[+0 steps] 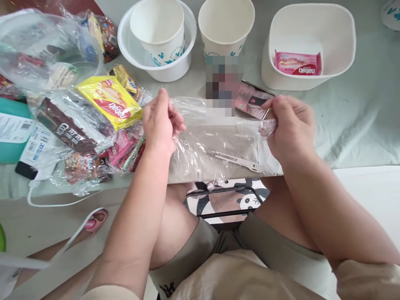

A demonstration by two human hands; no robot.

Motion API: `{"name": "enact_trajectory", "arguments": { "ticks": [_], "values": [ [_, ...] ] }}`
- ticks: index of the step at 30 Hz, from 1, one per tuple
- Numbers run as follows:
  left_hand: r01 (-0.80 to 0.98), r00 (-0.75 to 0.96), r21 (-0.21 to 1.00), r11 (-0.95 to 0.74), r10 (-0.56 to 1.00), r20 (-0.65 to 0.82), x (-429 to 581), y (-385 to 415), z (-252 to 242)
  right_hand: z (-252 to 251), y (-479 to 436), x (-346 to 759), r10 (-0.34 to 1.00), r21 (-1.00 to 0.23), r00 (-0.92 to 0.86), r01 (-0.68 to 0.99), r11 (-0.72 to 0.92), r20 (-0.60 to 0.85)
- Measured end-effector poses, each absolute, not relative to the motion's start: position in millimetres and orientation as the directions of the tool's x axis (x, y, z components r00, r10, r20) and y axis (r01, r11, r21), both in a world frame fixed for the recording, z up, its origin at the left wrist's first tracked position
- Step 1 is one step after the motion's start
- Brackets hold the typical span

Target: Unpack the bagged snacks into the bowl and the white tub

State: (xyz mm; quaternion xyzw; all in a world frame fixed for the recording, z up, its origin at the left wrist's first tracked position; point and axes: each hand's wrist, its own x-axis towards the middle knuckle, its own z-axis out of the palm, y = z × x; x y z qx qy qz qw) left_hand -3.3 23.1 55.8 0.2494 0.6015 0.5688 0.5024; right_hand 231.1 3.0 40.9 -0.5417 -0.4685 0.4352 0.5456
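A clear plastic bag [218, 146] stretches between both hands over the table's front edge. My left hand [161, 123] pinches its left end, fingers closed on the film. At the other end, my right hand [290, 125] grips the bunched plastic in a closed fist. A white zip strip shows through the bag near its lower edge.
A heap of wrapped snacks [93, 125], one a yellow packet [111, 100], lies at left. Behind stand two paper cups [226, 25], one inside a white round bowl [131, 46], and a white square bowl [343, 54] holding a pink wafer packet [298, 63]. A phone [251, 100] lies behind the bag.
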Motion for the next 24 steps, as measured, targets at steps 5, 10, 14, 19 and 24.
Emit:
{"name": "enact_trajectory", "arguments": {
  "ticks": [5, 10, 14, 19, 24],
  "values": [
    [-0.428, -0.404, 0.869, 0.248, 0.808, -0.429, 1, 24, 64, 35, 4, 229, 0.994, -0.992, 0.108, -0.129, 0.011, -0.003],
    [-0.399, -0.28, 0.887, 0.233, 0.89, -0.36, 0, 20, 62, 38, -2, 221, 0.998, -0.999, -0.028, 0.001, -0.054, -0.054],
    [-0.343, -0.426, 0.923, 0.173, 0.847, -0.317, -4, 19, 62, 39, 4, 226, 0.985, -0.997, 0.17, -0.073, 0.0, -0.012],
    [-0.372, -0.398, 0.915, 0.158, 0.863, -0.31, -7, 15, 66, 43, -1, 219, 0.993, -0.991, 0.119, -0.136, 0.0, -0.016],
    [-0.384, -0.386, 0.915, 0.124, 0.879, -0.281, -8, 13, 65, 50, -14, 209, 0.991, -0.97, -0.098, -0.218, -0.107, -0.087]
  ]
}}
